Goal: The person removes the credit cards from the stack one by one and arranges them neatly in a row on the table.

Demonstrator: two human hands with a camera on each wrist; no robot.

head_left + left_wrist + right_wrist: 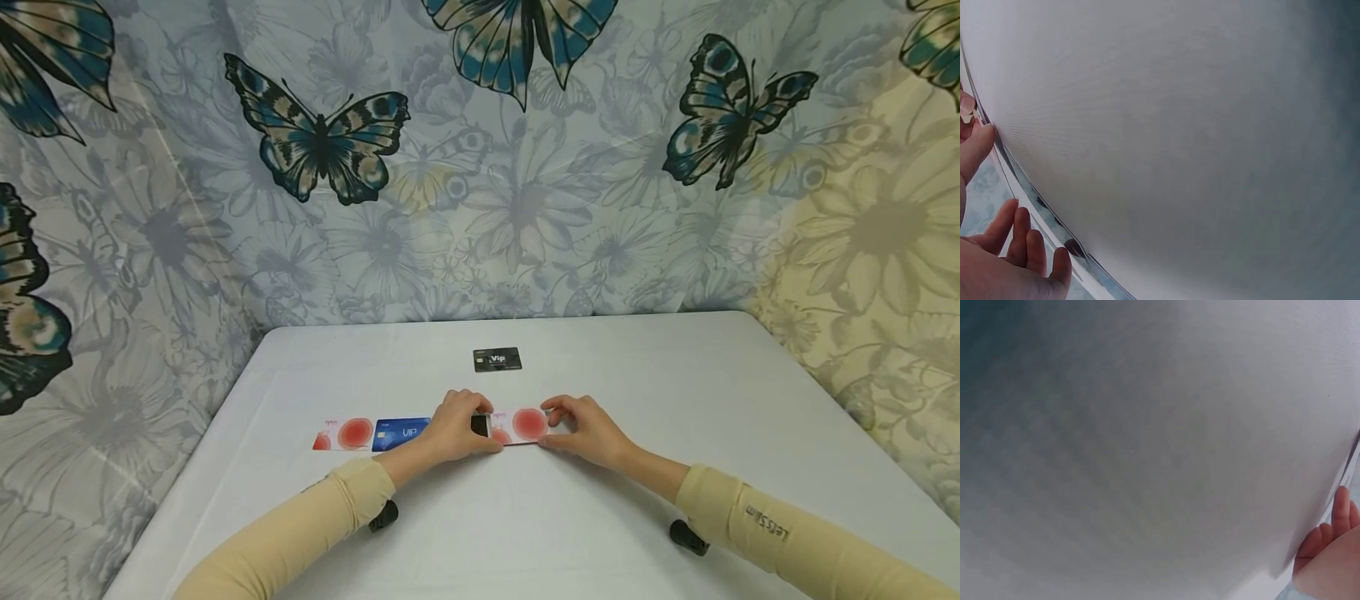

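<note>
A white card with red circles (529, 424) lies between my two hands near the middle of the table. My left hand (456, 425) holds its left end, thumb at the lower edge and fingers at the upper edge. At the card's right end, my right hand (588, 429) grips it the same way, thumb low and fingertips high. A black card (479, 425) shows partly under my left hand, beside the white one. Left of that hand lie a blue VIP card (400, 433) and another white card with red circles (343, 434), in one row.
A black Vip card (497, 359) lies alone farther back on the white table (637, 367). Behind the table hangs a butterfly-patterned backdrop (517, 217). Dark wrist devices show under the left sleeve (300, 525) and the right sleeve (787, 533).
</note>
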